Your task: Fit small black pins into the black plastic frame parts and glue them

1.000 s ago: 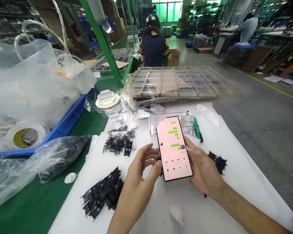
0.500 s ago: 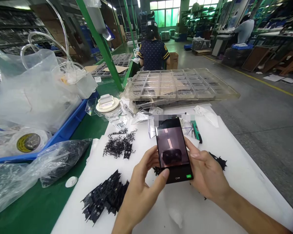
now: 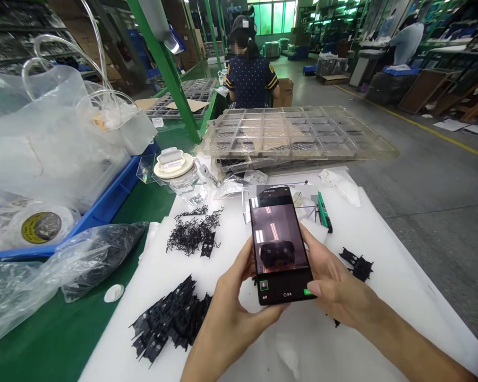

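Note:
A black smartphone (image 3: 281, 241) is held up over the white work surface (image 3: 334, 350), its lit screen towards me. On the screen is a dark scene with a reflection and light strips. My left hand (image 3: 239, 307) grips the phone's left side, thumb along the bottom edge. Around its right side my right hand (image 3: 336, 284) is closed, with the thumb on the green button at the lower right corner. Left of my hands lie a pile of flat black plastic parts (image 3: 167, 318) and a heap of thin black pieces (image 3: 189, 233). More black parts (image 3: 357, 263) sit beyond my right hand.
A lidded clear jar (image 3: 181, 178) stands at the back left, near a green cutter (image 3: 324, 212). Stacked clear compartment trays (image 3: 295, 132) fill the far end. A blue bin (image 3: 103, 209) with plastic bags is at left. A person (image 3: 250, 74) sits beyond the trays.
My right thumb has moved down to the phone's lower right corner. My left thumb has left the screen for the bottom edge. A small thumbnail now shows at the screen's lower left.

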`<state>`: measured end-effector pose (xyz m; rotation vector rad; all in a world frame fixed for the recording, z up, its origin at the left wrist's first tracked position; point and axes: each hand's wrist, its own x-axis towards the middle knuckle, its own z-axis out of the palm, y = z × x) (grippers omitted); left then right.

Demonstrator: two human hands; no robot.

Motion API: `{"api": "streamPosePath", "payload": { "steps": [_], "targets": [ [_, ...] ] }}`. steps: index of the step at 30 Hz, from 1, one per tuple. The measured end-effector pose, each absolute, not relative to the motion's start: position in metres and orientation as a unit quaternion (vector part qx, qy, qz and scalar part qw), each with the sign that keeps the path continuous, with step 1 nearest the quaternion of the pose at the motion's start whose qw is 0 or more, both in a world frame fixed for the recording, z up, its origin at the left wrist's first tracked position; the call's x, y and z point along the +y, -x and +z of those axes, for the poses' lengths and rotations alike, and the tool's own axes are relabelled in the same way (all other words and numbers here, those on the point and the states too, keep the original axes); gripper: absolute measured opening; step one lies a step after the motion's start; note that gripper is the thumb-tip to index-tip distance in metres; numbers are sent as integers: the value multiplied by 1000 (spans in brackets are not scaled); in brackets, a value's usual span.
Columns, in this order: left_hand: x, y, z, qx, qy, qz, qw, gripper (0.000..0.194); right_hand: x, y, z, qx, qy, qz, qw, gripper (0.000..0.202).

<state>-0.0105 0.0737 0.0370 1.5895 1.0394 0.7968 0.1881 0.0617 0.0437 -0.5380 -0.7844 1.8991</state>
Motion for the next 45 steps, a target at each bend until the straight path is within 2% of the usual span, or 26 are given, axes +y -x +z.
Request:
{"api": "streamPosePath", "payload": {
  "steps": [8, 14, 24, 29, 37, 40, 45],
  "targets": [
    [73, 15, 36, 428, -639, 339, 542, 94, 63, -190, 36, -382, 214, 770, 464, 102],
    [73, 14, 41, 418, -663, 341, 519, 85, 65, -190, 35, -353, 190, 788, 467, 108],
    [69, 10, 34, 437, -674, 340, 488, 87, 66, -187, 35, -320, 196, 787, 490, 98],
    [70, 7, 33, 444, -677, 338, 479, 85, 64, -184, 35, -362, 243, 751, 496, 97],
    [69, 9, 34, 439, -665, 339, 500, 87, 60, -185, 34, -433, 313, 708, 461, 110],
    [69, 9, 34, 442, -668, 340, 493, 85, 61, -186, 37, -411, 288, 722, 476, 107],
    [67, 7, 34, 449, -679, 332, 477, 88, 65, -183, 38, -323, 263, 756, 505, 89]
  ]
}}
